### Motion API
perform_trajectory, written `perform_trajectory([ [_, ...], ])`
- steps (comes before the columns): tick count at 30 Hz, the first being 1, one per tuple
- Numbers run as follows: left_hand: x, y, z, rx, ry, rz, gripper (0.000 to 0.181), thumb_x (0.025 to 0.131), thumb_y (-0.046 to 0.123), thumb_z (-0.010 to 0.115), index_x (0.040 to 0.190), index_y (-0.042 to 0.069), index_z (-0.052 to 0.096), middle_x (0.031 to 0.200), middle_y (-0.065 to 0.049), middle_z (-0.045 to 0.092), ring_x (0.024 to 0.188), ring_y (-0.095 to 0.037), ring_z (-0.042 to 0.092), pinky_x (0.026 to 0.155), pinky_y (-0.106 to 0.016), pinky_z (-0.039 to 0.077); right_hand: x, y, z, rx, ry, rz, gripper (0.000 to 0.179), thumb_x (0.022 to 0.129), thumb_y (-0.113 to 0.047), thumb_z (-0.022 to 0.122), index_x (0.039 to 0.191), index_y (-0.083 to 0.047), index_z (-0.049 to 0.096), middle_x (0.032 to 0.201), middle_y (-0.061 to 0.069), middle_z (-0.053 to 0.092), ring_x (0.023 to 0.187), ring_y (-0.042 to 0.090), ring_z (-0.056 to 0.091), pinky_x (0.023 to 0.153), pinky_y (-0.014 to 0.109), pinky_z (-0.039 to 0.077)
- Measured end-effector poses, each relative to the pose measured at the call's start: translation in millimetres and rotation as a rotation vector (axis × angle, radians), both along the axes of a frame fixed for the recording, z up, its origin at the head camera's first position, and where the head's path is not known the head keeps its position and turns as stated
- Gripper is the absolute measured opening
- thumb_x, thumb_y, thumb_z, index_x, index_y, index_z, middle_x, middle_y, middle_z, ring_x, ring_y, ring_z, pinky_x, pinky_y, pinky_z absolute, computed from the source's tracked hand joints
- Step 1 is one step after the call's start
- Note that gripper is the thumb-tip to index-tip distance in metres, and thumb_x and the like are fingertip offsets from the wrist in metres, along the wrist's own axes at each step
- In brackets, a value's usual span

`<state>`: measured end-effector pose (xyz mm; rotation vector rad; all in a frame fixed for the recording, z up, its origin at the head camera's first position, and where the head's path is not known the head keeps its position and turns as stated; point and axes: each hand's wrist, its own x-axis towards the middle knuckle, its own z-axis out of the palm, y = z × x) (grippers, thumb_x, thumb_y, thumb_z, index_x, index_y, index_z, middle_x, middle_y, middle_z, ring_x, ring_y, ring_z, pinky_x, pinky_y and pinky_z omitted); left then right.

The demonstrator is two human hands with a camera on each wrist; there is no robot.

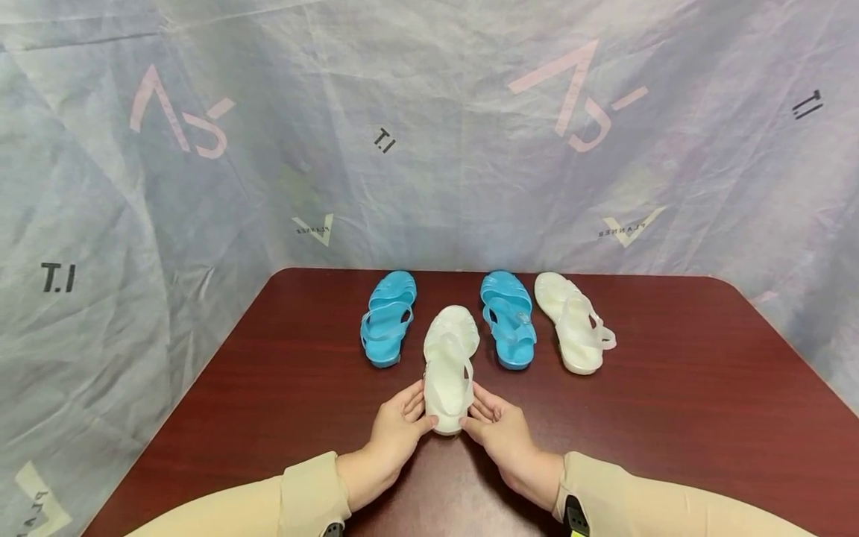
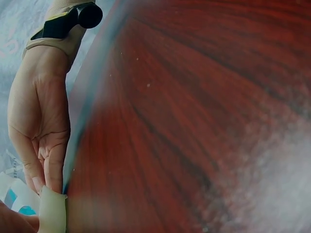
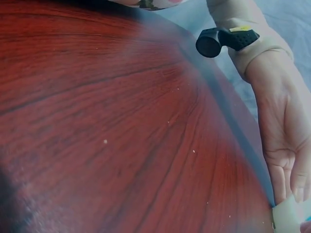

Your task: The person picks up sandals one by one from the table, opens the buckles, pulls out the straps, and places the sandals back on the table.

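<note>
This looks like a small curtained-off booth of the kind set up for recording. Creased grey-blue cloth (image 1: pixel 429 112) hangs behind the worktop (image 1: pixel 705 418) and along both sides, printed with pink figures (image 1: pixel 576 91), black lettering (image 1: pixel 59 277) and pale tick marks (image 1: pixel 619 233) (a couple carry the word PLANNER, apparently reversed). The worktop has a dark red wood-grain finish and rounded far corners, closer to office furniture than a workshop bench. Black wrist-worn cameras (image 3: pixel 209 44) fit a filming setup. Whether a home, office or studio lies beyond the cloth, I can't tell.
</note>
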<state>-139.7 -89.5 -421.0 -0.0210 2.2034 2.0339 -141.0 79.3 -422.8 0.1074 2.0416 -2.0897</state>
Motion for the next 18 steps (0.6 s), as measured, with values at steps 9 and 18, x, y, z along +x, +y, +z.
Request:
perform_trajectory([
  [9, -0.7, 1.2, 0.1, -0.004, -0.001, 0.009, 0.065, 0.085, -0.009, 0.063, 0.144, -0.009, 0.036, 0.144, -0.031, 0.04, 0.134, -0.041, 0.041, 0.103, -0.04, 0.046, 0.3, 0.2, 2.1, 0.007, -0.004, 0.0, 0.066, 0.085, 0.007, 0.064, 0.145, 0.005, 0.038, 0.142, 0.026, 0.044, 0.134, 0.04, 0.041, 0.102, 0.035, 0.046],
  [18, -4.9, 0.9, 0.2, -0.002, -0.003, 0.018, 0.064, 0.086, -0.009, 0.063, 0.144, -0.009, 0.036, 0.144, -0.031, 0.04, 0.134, -0.041, 0.041, 0.103, -0.041, 0.046, -3.4, -0.8, 1.8, 0.013, 0.002, 0.002, 0.066, 0.085, 0.007, 0.064, 0.146, 0.004, 0.037, 0.144, 0.027, 0.043, 0.135, 0.041, 0.04, 0.105, 0.039, 0.044],
])
